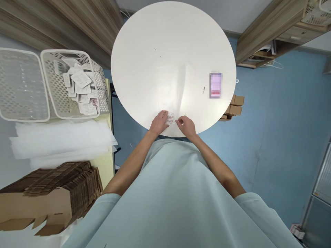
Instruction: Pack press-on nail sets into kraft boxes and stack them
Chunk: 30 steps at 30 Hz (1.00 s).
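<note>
Small clear tray by the left hand, handling apparently unfinished

At the near edge of the white table, the left hand lies along the tray's left side, thumb apart from fingers; whether it grips, I cannot tell. The right hand is curled just right of the tray, anything pinched too small to see. How much is left is unclear; farther, at left, a basket already holds many white packs
</note>
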Tool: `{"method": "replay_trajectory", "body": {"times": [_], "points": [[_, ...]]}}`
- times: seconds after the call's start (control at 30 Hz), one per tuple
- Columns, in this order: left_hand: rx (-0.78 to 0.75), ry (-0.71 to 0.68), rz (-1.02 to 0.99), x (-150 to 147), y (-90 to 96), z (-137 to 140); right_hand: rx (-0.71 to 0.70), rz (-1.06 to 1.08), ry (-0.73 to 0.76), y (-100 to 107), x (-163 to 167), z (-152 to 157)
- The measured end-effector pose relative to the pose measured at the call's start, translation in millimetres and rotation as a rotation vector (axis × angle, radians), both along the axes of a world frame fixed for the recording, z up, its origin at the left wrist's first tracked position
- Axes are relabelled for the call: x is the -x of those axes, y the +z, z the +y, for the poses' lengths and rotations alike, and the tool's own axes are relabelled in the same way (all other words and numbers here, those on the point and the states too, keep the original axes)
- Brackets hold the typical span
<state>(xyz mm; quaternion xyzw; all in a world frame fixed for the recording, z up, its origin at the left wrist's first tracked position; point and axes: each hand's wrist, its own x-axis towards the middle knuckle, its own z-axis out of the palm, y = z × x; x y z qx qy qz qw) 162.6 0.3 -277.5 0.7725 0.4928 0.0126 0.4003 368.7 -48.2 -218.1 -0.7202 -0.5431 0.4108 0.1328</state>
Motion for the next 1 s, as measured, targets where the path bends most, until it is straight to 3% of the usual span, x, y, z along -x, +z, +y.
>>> {"method": "replay_trajectory", "body": {"times": [0.07, 0.23, 0.37, 0.67, 1.0], "points": [[0.01, 0.108, -0.044, 3.1, 3.0, -4.2, 0.006, -0.03, 0.097, -1.1, 14.8, 6.5], [0.152, 0.562, -0.113, 11.3, 11.4, -15.7, 0.055, -0.084, 0.242, -14.1, 41.1, 19.0], [0.276, 0.722, -0.139, 5.3, 14.6, -17.9, 0.094, -0.11, 0.329, -25.0, 52.3, 23.1], [0.231, 0.775, 0.021, -3.9, 4.0, -10.4, 0.092, -0.089, 0.405, -34.7, 60.5, 20.1], [0.232, 0.751, 0.112, -4.2, -0.2, -8.4, 0.145, -0.112, 0.003, -38.8, 19.8, 24.2]]}}
